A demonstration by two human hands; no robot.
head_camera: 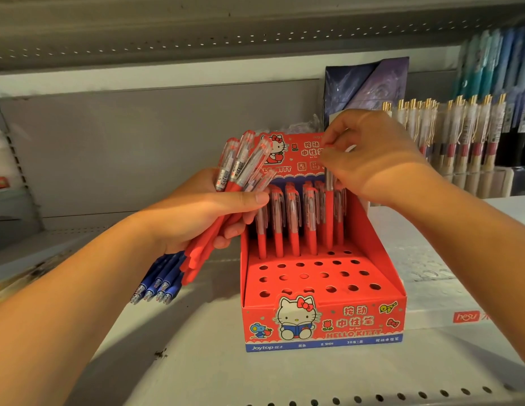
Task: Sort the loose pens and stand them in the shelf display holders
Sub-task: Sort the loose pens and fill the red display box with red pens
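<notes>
Your right hand (369, 159) pinches the top of a single red pen (329, 206) between thumb and fingertips. The pen hangs upright below that hand, with its lower end down among the rear holes of the red display holder (322, 320). I cannot tell whether the tip is fully seated. Just to the left of it, under your right hand, a row of standing pens (293, 218) fills the back of the holder. The holes nearer to you are unfilled.

Your left hand (196, 212) is curled round a bundle of red pens (240, 168), their clear tops fanning up above your thumb. The same hand holds a cluster of blue pens (158, 285), which point down and out below your wrist. The holder stands on the shelf (196, 361), between your two forearms.

These pens look light, thin and stiff, so they should need little force. The clear upper sections look smooth and could slip; the red barrels look matte and probably give a surer hold. Pinching high, as you do now, leaves the tip free to find its hole. The bundle is likely the weak point: so many thin barrels in one hand can slide past each other. The holder looks like thin card, so press straight down or it may shift.
</notes>
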